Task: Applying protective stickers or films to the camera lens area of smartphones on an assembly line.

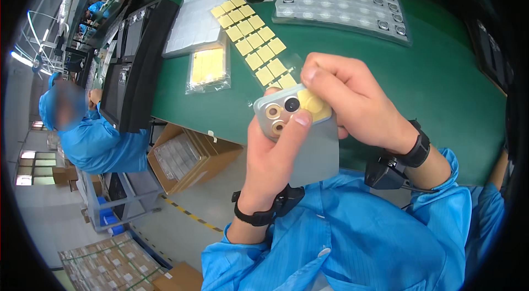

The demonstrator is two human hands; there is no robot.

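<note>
My left hand (270, 153) is closed round a pale grey-blue smartphone (314, 153), its back facing up. Three round camera lenses show at the top; two have tan centres and one is black. A yellow sticker (314, 105) covers the corner beside the lenses, and my left thumb presses at its edge. My right hand (358, 101) is at the phone's upper right corner, thumb and forefinger pinched just above the sticker. Whatever lies in that pinch is too small to make out. Just beyond the phone lies a sheet of yellow stickers (255, 41) in rows.
On the green table (441, 104), a clear tray (336, 4) with round-cornered small parts stands at the back. A white tray stack (198, 15) and a bagged yellow pack (209, 66) lie left. Black fixtures (129, 71) line the left edge, where a co-worker (99, 142) sits near an open carton (187, 159).
</note>
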